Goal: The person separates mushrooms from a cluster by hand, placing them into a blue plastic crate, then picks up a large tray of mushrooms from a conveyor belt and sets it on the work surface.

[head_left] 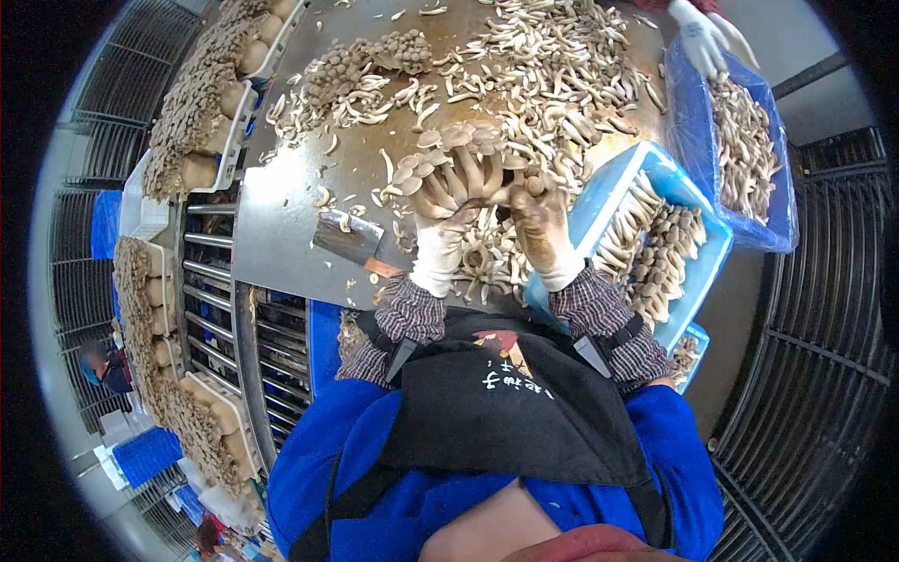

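Note:
A cluster of brown-capped mushrooms [461, 173] is held up over the metal table, its stems still joined at the base. My left hand [438, 251], in a white glove, is closed around the left side of the base. My right hand [545, 232], in a brown-stained glove, grips the right side; its fingertips are partly hidden by caps and stems. Loose mushrooms [487, 262] lie below and between both hands. To the left of my left hand, a cleaver [346, 236] lies flat with its wooden handle towards me.
A light blue crate [714, 251] of mushrooms stands by my right forearm. Beyond it is a plastic-lined blue crate [785, 211], with a co-worker's gloved hand [698, 36] over it. Piled mushrooms [562, 70] cover the far table [267, 220]. White trays [229, 140] of clusters line the left rollers [208, 272].

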Motion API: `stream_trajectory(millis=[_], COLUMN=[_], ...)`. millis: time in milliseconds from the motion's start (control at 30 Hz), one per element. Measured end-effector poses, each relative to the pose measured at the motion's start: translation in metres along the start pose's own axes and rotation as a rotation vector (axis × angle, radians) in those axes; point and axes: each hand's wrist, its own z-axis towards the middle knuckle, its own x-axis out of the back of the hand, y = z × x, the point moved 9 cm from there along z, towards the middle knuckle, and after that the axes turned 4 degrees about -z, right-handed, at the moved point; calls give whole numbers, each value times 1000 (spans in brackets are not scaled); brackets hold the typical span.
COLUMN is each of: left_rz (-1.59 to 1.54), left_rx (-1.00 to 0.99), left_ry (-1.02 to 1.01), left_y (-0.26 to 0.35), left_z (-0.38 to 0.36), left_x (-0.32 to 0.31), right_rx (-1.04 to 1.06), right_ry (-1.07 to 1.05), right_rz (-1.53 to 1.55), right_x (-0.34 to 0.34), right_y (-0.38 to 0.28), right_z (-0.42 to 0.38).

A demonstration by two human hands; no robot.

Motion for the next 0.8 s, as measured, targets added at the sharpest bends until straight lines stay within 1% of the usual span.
stream_trajectory(millis=[33,67,100,133,167,233,267,300,333,367,400,433,500,533,567,633,667,700,733,767,800], left_rz=[-71,-72,-67,-62,35,3,2,184,367,188,97,8,-78,-238,-239,-397,-394,-410,-427,-429,-431], left_rx=[5,1,-55,-111,42,-182,-183,-200,-214,-124,-102,-81,-115,16,-7,84,82,52,25,28,43], left_ry=[3,5,64,122,143,111,112,67,22,-16,24,62,112,250,280,227,228,160,91,90,4], left_y=[2,-2,-1,1,5,20,15,11,5,-1,0,2,12,-12,-8,-33,-30,-23,-16,-10,-1], left_z=[0,3,9,11,10,17,14,8,3,4,3,3,6,6,7,10,9,7,4,1,0], left_x=[-4,1,16,31,25,29,33,32,31,23,20,18,10,40,44,81,84,78,71,66,51], right_rx=[1,-23,-45,-78,-78,-73,-107,-109,39,189,-29,-24,-14,25,21,-150,-132,-152,-177,-198,-324], right_ry=[-2,57,114,110,107,85,103,104,24,-57,-63,-63,-97,-74,-80,29,62,107,24,-58,-38], right_rz=[-1,-111,-218,75,76,14,14,13,-134,-280,-108,-106,-357,-399,-397,-78,-122,-59,-226,-396,-667], right_x=[-2,3,3,-6,-5,1,-7,-6,-11,-21,-20,-18,-16,-14,-14,-2,-3,7,21,40,71], right_y=[1,4,5,9,10,11,-12,-9,-18,-29,-20,-17,-4,-3,0,16,-4,0,15,37,69], right_z=[-1,-4,-8,-14,-14,-13,-12,-8,-1,2,8,7,-4,-8,-12,-13,-7,-3,5,14,17])
